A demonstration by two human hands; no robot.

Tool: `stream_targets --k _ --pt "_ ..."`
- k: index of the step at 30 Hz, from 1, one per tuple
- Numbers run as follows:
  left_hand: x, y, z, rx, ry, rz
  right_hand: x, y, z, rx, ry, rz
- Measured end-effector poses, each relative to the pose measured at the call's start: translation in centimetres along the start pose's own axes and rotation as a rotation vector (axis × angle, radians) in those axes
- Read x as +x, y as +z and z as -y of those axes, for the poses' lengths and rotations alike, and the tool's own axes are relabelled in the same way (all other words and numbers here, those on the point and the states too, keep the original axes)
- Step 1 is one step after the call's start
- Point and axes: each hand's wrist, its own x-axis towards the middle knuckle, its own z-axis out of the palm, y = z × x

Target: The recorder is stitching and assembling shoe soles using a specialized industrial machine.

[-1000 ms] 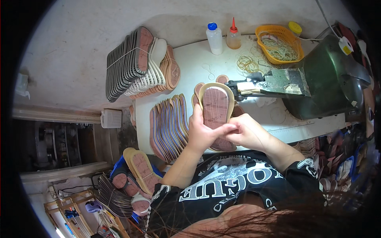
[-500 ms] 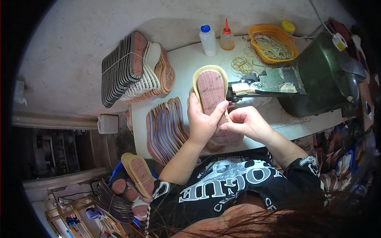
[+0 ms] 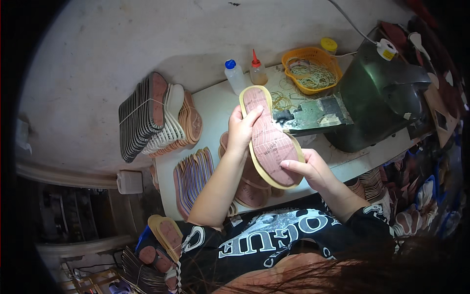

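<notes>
Before the machine's arm I hold a shoe insole [image 3: 267, 142] with a reddish-brown, lined face and a pale yellow border. It lies tilted, its narrow end up and to the left, its broad end down and to the right. My left hand [image 3: 241, 128] grips it near the narrow end, thumb on the face and fingers behind. At the broad end, my right hand [image 3: 316, 172] has its thumb on the face and its fingers hidden underneath. More reddish-brown insoles [image 3: 252, 193] lie on the table below it, partly covered.
A dark green machine [image 3: 377, 98] with a flat arm [image 3: 318, 116] stands at the right. Bundled insoles [image 3: 142, 117] lean at the back left, near a striped row [image 3: 193, 179]. Two bottles [image 3: 235, 76] and an orange basket [image 3: 311, 88] of bands stand along the wall.
The insole has turned so its whole length shows, broad end swung toward the lower right. My right hand has shifted from its side to that broad end. The whole view has shifted too.
</notes>
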Motion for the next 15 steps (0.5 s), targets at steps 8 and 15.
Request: stream_targets --k 8,15 --pt "1.1 0.5 0.2 0.126 0.054 -0.021 -0.7 0.3 0.0 0.136 0.089 0.007" --pt "2.3 -0.3 -0.9 0.223 -0.030 -0.025 0.0 2.0 -1.8 0.203 0.102 -0.053"
